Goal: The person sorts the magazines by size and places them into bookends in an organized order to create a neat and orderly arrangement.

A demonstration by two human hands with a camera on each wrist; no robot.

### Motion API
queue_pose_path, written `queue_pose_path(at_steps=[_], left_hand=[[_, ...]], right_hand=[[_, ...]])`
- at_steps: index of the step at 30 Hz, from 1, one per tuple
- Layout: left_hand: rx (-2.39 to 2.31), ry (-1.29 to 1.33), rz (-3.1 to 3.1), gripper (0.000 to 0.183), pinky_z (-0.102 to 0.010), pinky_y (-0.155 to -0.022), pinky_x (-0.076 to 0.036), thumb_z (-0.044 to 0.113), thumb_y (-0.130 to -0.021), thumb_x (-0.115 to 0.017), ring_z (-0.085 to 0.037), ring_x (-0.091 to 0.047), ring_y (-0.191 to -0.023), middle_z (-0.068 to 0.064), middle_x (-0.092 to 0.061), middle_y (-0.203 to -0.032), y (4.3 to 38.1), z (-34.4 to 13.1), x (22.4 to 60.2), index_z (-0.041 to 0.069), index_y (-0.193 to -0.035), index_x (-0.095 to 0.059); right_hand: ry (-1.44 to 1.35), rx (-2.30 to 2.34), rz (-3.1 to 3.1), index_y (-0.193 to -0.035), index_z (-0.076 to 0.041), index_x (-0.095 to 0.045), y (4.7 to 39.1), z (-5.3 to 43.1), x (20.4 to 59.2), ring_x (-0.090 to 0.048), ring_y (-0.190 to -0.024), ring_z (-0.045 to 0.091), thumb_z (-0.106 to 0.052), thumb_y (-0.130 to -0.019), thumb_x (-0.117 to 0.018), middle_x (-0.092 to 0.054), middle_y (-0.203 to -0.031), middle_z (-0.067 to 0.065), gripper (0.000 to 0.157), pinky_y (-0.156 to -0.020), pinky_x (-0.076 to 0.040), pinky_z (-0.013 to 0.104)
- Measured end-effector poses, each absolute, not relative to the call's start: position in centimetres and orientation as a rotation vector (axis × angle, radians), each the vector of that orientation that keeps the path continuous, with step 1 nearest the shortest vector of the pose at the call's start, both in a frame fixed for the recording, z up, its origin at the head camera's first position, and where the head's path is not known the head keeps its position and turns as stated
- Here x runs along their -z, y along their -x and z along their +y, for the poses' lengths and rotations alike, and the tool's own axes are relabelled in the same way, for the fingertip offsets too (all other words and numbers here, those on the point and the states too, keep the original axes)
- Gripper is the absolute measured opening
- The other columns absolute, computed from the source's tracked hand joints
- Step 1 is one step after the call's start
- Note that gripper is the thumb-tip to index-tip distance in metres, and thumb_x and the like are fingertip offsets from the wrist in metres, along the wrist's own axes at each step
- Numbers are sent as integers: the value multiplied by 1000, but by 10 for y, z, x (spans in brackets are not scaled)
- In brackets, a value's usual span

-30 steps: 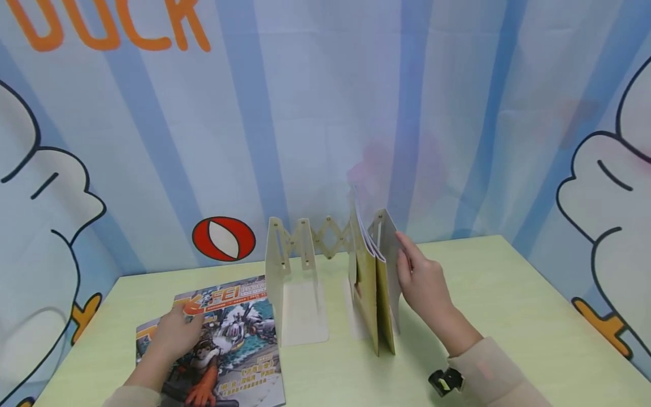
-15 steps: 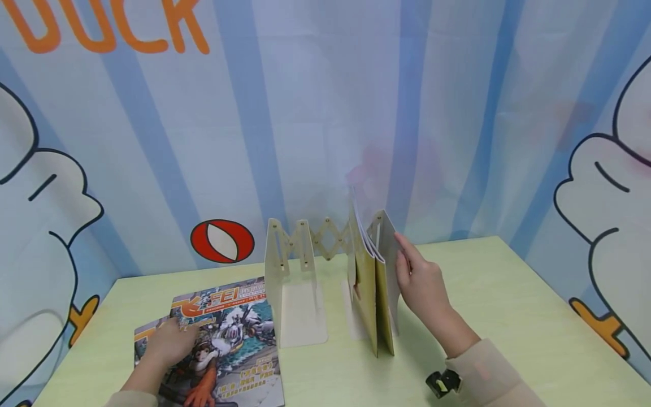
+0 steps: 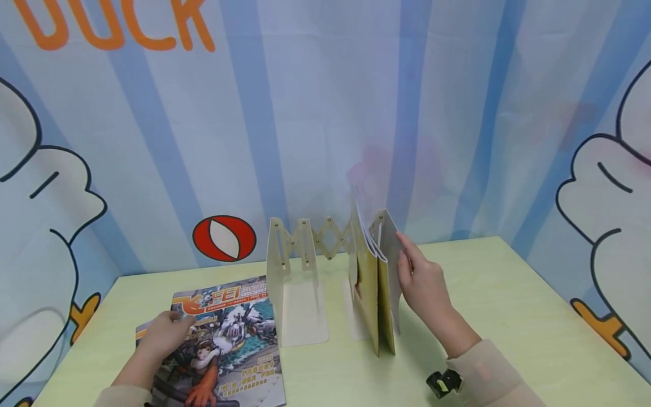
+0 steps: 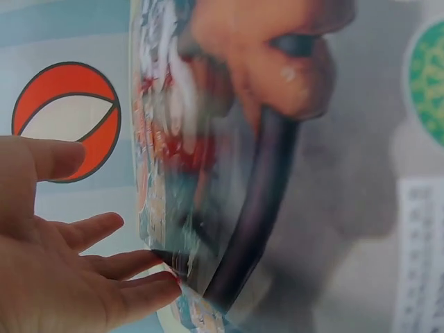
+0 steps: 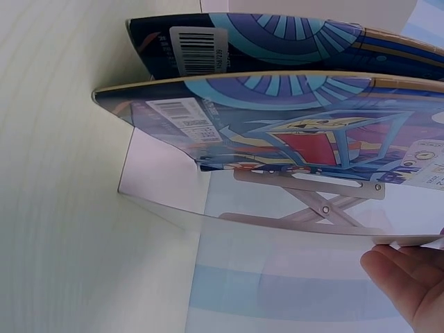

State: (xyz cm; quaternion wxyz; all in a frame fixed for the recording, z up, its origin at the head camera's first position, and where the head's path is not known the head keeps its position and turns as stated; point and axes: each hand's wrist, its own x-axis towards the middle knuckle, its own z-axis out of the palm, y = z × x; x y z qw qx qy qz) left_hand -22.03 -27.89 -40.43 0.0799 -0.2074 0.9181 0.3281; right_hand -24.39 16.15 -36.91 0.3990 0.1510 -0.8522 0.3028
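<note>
In the head view my left hand (image 3: pixel 165 336) is at the left side of a glossy comic-style magazine (image 3: pixel 234 345) lying on the table. Another magazine (image 3: pixel 140 332) peeks out beneath it. The left wrist view shows the fingers (image 4: pixel 132 263) extended by the magazine edges, the thumb apart. My right hand (image 3: pixel 427 288) holds the right end panel (image 3: pixel 390 240) of an expandable cream bookend (image 3: pixel 300 305) by its front edge. Two thin magazines (image 3: pixel 373 294) stand upright beside that panel. In the right wrist view their barcoded covers (image 5: pixel 291 142) fan slightly apart.
The bookend's crossed lattice (image 3: pixel 330 238) spans the back, linking its upright panels. Behind the pale green table (image 3: pixel 488 299) hangs a blue striped cartoon backdrop (image 3: pixel 325 113). A black device (image 3: pixel 444 383) is at the right wrist.
My left hand has shifted slightly left and down on the magazines, after lying further over the upper cover. The right hand, bookend and standing magazines stay in place.
</note>
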Motion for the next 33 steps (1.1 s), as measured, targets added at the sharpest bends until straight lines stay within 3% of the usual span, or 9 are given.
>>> queue_pose_path(at_steps=[6, 12, 19, 23, 27, 30, 33], left_hand=[[-1135, 603, 2695, 75, -65, -102, -32, 36, -96, -39, -58, -27, -125, -41, -24, -137, 219, -286, 398, -20, -141, -15], [-1109, 550, 2738, 72, -63, -100, -36, 32, -96, -39, -57, -32, -123, -42, -25, -136, 222, -294, 394, -21, -140, -16], [-1067, 479, 2693, 75, -53, -78, -54, 30, -96, -42, -58, -39, -118, -44, -26, -133, 224, -307, 391, -23, -139, -10], [-1069, 474, 2689, 77, -46, -69, -58, 28, -95, -45, -53, -54, -105, -45, -31, -129, 226, -312, 389, -21, -140, -7], [-1066, 428, 2716, 80, -42, -59, -58, 23, -94, -49, -31, -66, -71, -41, -48, -111, 225, -316, 384, -17, -143, -1], [-1069, 389, 2729, 83, -37, -52, -56, 18, -93, -52, -18, -60, -53, -30, -59, -87, 223, -318, 380, -11, -145, 5], [-1072, 355, 2718, 86, -32, -44, -50, 13, -91, -52, -13, -51, -43, -13, -57, -64, 222, -320, 377, -4, -148, 10]], right_hand=[[-379, -769, -2162, -130, -1, -55, 244, 162, 369, -22, -40, 3, -2, -92, -53, -39, -50, -1, 38, -39, -26, 21], [-383, -771, -2166, -131, -2, -55, 244, 162, 368, -21, -40, 1, -2, -92, -53, -39, -51, -1, 39, -39, -26, 20], [-390, -770, -2157, -131, -3, -55, 244, 162, 367, -20, -41, 0, -1, -93, -52, -38, -50, -2, 39, -39, -25, 20], [-391, -764, -2147, -131, -3, -56, 243, 162, 367, -20, -41, -1, -1, -92, -52, -37, -49, -2, 38, -39, -25, 20], [-391, -763, -2148, -130, -3, -56, 244, 162, 369, -20, -41, -1, -1, -92, -53, -36, -48, -3, 39, -39, -25, 20], [-392, -765, -2150, -130, -2, -56, 244, 161, 369, -19, -40, -1, -1, -92, -52, -35, -48, -3, 38, -38, -25, 20], [-396, -762, -2147, -130, -2, -56, 243, 161, 369, -18, -40, -1, 0, -92, -52, -33, -48, -4, 38, -38, -24, 20]])
